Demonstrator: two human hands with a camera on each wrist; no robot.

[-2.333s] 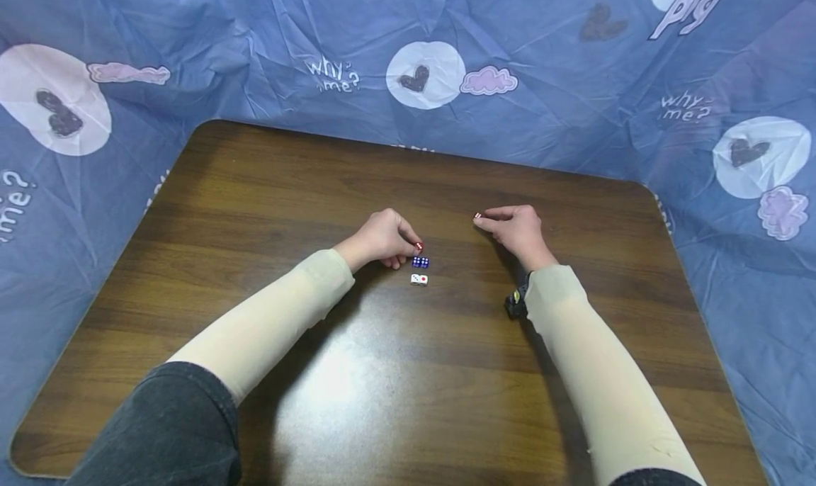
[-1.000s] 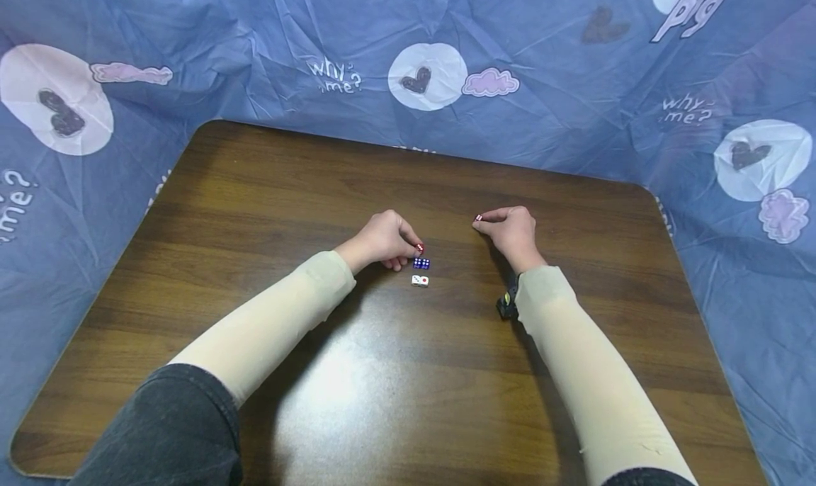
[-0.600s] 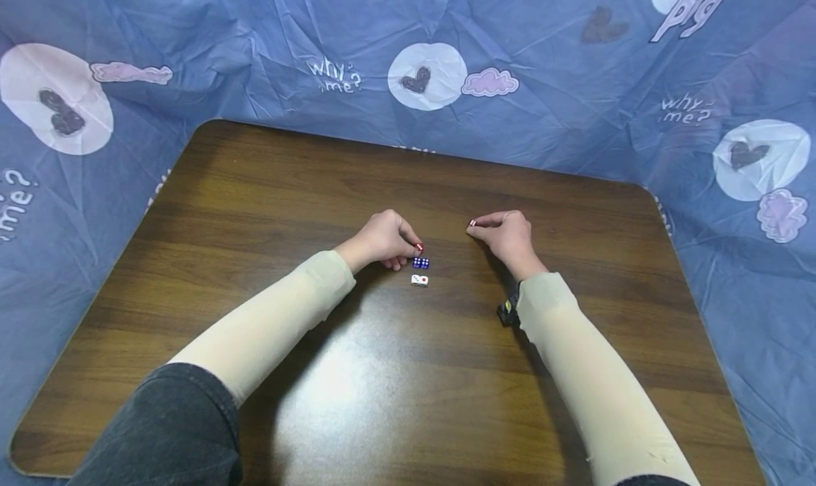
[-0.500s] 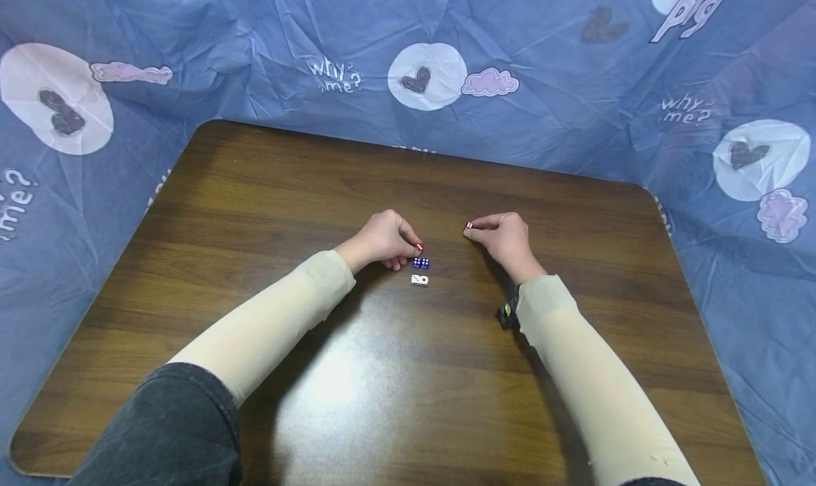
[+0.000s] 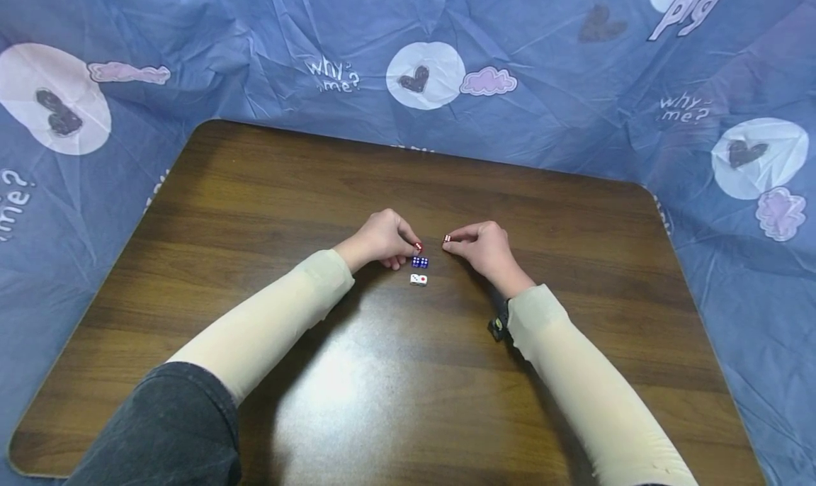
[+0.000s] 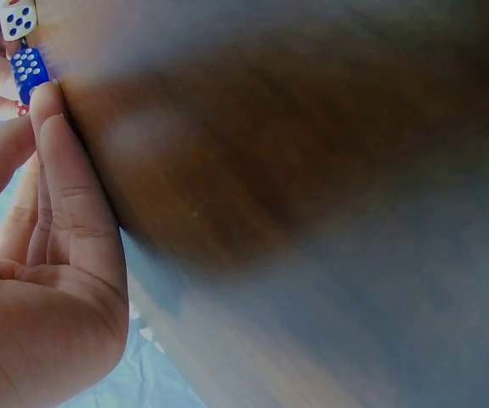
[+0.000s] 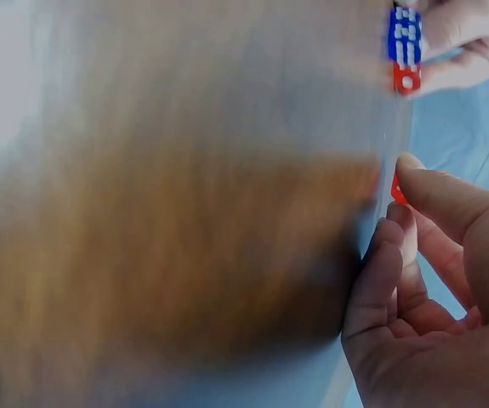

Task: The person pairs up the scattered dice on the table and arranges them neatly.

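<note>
In the head view my left hand (image 5: pixel 385 236) pinches a red die (image 5: pixel 418 247) between thumb and finger at the table's middle. Just in front of that die lie two blue dice (image 5: pixel 420 262) side by side. Nearer me sits a pair of white dice (image 5: pixel 418 280), one showing a red dot. My right hand (image 5: pixel 487 249), a short gap to the right, pinches a second red die (image 5: pixel 447 239). In the right wrist view this red die (image 7: pixel 399 189) shows between thumb and fingertips. The left wrist view has the left fingertips right at a blue die (image 6: pixel 31 72).
The brown wooden table (image 5: pixel 357 415) has rounded corners. A blue printed cloth (image 5: pixel 268 54) hangs behind and beside it. Under the right wrist a small black camera (image 5: pixel 497 328) sticks out over the table.
My right hand has moved left and toward me with its red die, closing most of the distance to the left hand. The left hand and the blue and white dice have stayed in place.
</note>
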